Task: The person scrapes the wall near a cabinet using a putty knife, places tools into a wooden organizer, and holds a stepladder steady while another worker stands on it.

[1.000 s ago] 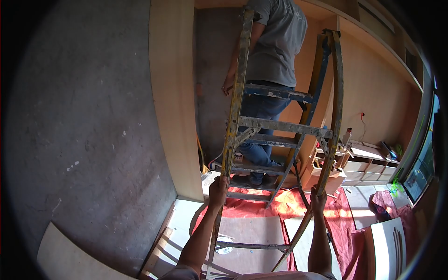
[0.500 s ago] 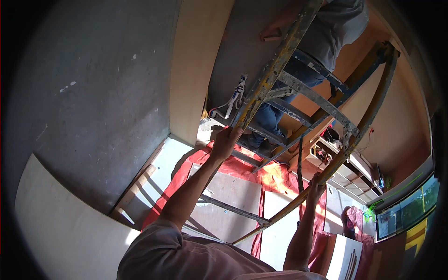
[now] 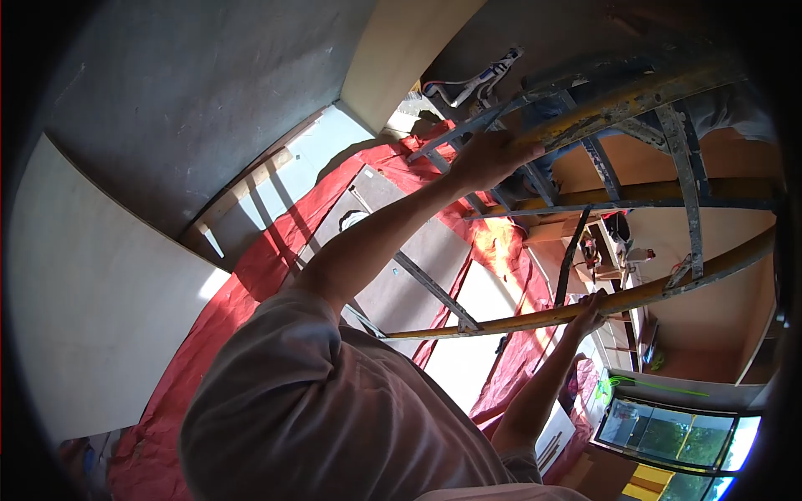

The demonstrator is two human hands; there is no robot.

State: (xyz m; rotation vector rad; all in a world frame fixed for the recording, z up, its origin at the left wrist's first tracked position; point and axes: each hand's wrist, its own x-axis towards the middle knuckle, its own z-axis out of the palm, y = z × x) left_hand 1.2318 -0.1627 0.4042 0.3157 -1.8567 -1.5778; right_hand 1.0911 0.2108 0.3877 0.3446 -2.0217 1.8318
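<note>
A paint-spattered yellow and grey stepladder fills the upper right of the head view. My left hand is closed around its upper yellow rail, fingers partly hidden behind it. Lower down, my right hand grips the curved lower rail. Between the rails, rungs and cross braces show. Another person's jeans-clad leg is behind the rungs, with the upper body mostly dark at the frame's edge.
Red sheeting covers the floor, with pale boards on it. A large grey wall panel stands left, above a curved pale board. Shelves with tools and a window are at right. A white-and-blue bundle hangs near the top.
My view has turned, so the ladder now lies more level across the right. Both hands have stayed on its rails, and the other person has shifted toward the upper right edge.
</note>
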